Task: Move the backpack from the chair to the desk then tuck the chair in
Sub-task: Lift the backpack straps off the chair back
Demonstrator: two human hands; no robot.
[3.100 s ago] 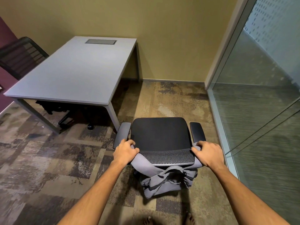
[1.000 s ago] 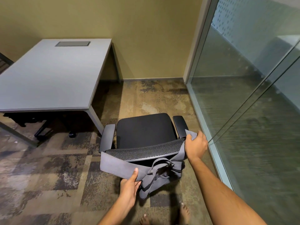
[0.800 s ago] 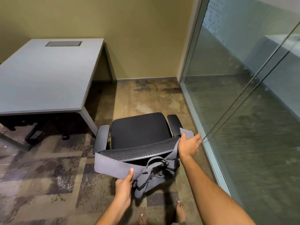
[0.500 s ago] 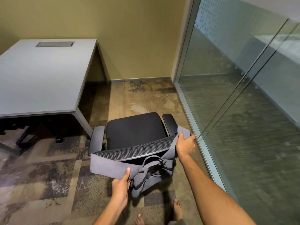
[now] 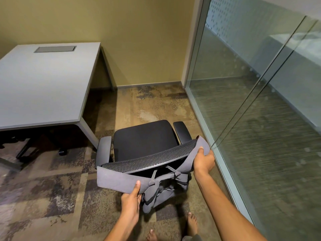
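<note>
A grey backpack (image 5: 156,190) hangs behind the mesh backrest of a black office chair (image 5: 144,136), with its wide grey straps looped around the backrest's two ends. My left hand (image 5: 131,200) grips the left strap from below, thumb up against the fabric. My right hand (image 5: 203,159) holds the right strap at the backrest's right corner, lifted level with the top edge. The grey desk (image 5: 43,84) stands to the left, a little apart from the chair. The chair's seat carries nothing.
A glass partition (image 5: 251,110) runs close along the chair's right side. A second dark chair base (image 5: 26,150) sits under the desk. A metal cable hatch (image 5: 54,49) is set into the desktop's far end. My bare feet (image 5: 191,225) are on the patterned carpet.
My left hand moved from the backrest's left corner down under the left strap. My right hand has worked the right strap up around the backrest's corner. The view shifted rightward.
</note>
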